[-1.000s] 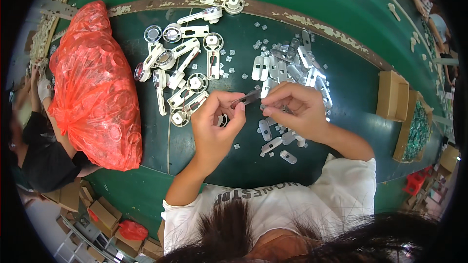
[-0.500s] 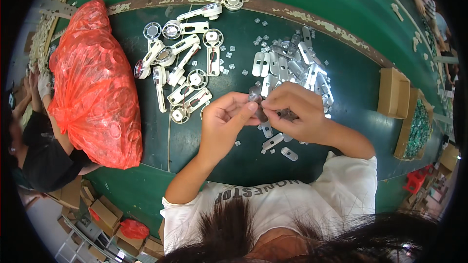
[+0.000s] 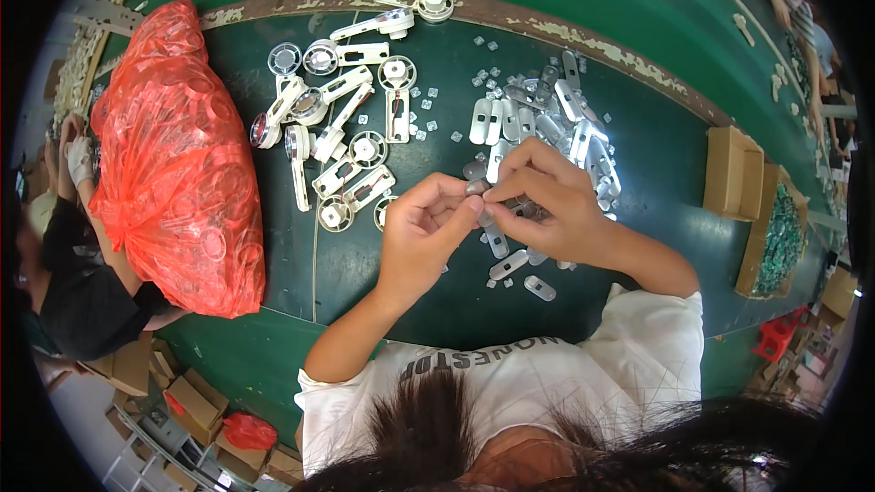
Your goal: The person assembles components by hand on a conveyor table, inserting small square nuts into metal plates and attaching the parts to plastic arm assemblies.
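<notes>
Two hands meet over the middle of the bench [image 3: 656,237]. Left hand [image 3: 421,230]: thumb and fingers closed on a grey plate [image 3: 474,170], its far end showing beyond the fingertips. Right hand [image 3: 554,208]: bent fingertips at the same plate; cannot tell whether they grip it or only press.

Risks (judged): plate looks smooth and is held at the fingertips, so uneven pressure could make it slip. Dropped, it could get lost among the loose plates [image 3: 480,121] just beyond and below. Clear square pieces [image 3: 457,137] are small and easily knocked aside. A low right wrist might sweep the near plates [image 3: 540,288].

Surroundings: white assemblies [image 3: 397,118] with round heads, left and far, crowd that side. Red bag [image 3: 182,191] bulks at far left, blocking reach there. Right: cardboard box [image 3: 734,173] beside a box of green pieces [image 3: 786,228]. Right hand hides part of the bench beneath.
</notes>
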`<state>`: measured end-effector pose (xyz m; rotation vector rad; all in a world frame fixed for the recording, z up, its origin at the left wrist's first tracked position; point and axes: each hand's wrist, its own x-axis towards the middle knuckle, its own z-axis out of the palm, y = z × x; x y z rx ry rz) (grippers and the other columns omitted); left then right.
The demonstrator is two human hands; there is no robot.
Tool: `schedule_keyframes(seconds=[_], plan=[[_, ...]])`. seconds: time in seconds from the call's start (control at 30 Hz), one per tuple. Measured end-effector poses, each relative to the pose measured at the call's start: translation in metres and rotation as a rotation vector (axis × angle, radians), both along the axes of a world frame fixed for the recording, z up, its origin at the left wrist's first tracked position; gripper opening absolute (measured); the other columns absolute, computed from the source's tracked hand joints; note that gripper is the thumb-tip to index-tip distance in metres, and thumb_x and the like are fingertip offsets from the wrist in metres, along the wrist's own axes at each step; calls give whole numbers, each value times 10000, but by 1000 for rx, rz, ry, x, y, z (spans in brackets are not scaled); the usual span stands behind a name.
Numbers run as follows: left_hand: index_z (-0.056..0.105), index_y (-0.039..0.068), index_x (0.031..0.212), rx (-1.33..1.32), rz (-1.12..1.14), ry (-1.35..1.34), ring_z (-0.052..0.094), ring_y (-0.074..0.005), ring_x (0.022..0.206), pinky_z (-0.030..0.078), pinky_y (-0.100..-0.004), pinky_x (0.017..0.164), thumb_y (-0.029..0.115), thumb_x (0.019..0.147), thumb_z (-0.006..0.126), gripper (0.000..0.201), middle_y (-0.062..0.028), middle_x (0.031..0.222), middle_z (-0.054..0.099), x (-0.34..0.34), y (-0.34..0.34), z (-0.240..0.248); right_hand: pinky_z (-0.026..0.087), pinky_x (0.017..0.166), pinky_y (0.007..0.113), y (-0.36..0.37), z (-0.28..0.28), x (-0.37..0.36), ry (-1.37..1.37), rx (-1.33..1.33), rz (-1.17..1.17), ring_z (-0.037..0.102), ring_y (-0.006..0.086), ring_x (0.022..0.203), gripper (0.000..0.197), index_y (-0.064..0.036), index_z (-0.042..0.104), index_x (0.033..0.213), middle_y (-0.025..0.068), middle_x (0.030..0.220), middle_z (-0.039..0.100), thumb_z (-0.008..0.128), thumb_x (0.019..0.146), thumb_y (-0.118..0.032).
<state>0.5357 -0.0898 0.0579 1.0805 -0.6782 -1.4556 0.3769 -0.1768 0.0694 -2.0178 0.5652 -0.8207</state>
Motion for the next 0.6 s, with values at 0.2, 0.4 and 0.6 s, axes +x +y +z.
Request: schedule_keyframes(seconds=[0.2, 0.4, 0.6], plan=[[555, -20, 868, 109, 60, -108, 549, -29, 650, 467, -181, 581, 57, 895, 561, 82, -27, 752, 608, 0, 4, 0, 453, 512, 230, -35, 9, 2, -80, -199, -107, 539, 154, 619, 122, -7, 605, 852, 72, 775, 554, 645, 750, 47], [606, -42, 963, 110, -35, -144, 580, -59, 672, 525, -220, 587, 86, 899, 571, 147, -47, 790, 636, -9, 5, 4, 438, 901, 433, -204, -19, 44, 569, -786, -464, 481, 344, 1137, 524, -186, 472, 1245, 164, 1307, 404, 593, 765, -17], [613, -42, 1013, 155, -72, -77, 629, -114, 730, 525, -228, 588, 143, 920, 547, 218, -79, 860, 658, 0, 0, -3, 338, 1039, 452, -292, -32, 99, 1007, -893, -411, 267, 336, 1338, 713, -242, 357, 1360, 141, 1490, 168, 563, 735, 34]])
